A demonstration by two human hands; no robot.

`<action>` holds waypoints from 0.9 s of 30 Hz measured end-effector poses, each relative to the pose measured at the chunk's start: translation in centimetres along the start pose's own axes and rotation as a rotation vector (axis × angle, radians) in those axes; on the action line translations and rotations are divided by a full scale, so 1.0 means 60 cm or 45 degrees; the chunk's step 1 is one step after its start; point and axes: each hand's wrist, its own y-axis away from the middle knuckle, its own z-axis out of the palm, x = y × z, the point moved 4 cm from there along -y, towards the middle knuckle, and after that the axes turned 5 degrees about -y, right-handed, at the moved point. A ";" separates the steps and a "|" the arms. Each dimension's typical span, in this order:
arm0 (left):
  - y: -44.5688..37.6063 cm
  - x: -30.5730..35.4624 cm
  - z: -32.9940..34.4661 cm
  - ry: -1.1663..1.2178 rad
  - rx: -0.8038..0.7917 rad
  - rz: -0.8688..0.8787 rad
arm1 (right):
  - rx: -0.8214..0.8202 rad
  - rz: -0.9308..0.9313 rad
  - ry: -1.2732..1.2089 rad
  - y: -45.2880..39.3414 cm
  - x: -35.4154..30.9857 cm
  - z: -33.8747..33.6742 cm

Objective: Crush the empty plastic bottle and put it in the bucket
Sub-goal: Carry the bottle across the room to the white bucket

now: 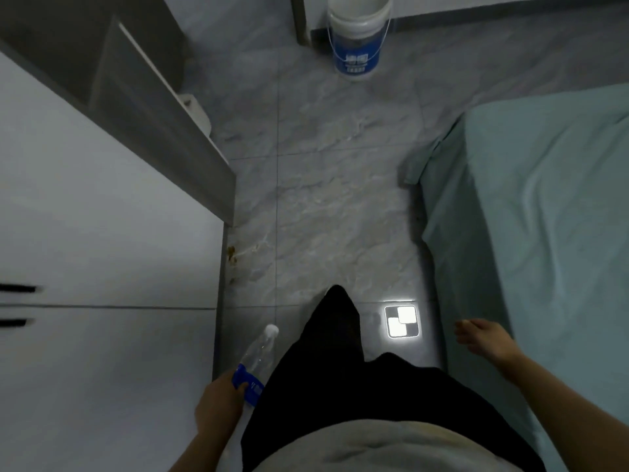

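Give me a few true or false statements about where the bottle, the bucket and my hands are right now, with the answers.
1. The left hand holds the plastic bottle. True.
2. The bottle is already crushed flat. False: it looks uncrushed, with its white cap on.
3. The bucket stands on the tiled floor far ahead. True.
4. The right hand grips the bucket's handle. False: it is empty, beside the green bed.
5. The bucket is red. False: white with a blue label.
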 end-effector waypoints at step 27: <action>-0.330 0.607 -0.297 -0.055 0.113 0.261 | 0.116 0.146 -0.179 -0.332 -0.447 -0.174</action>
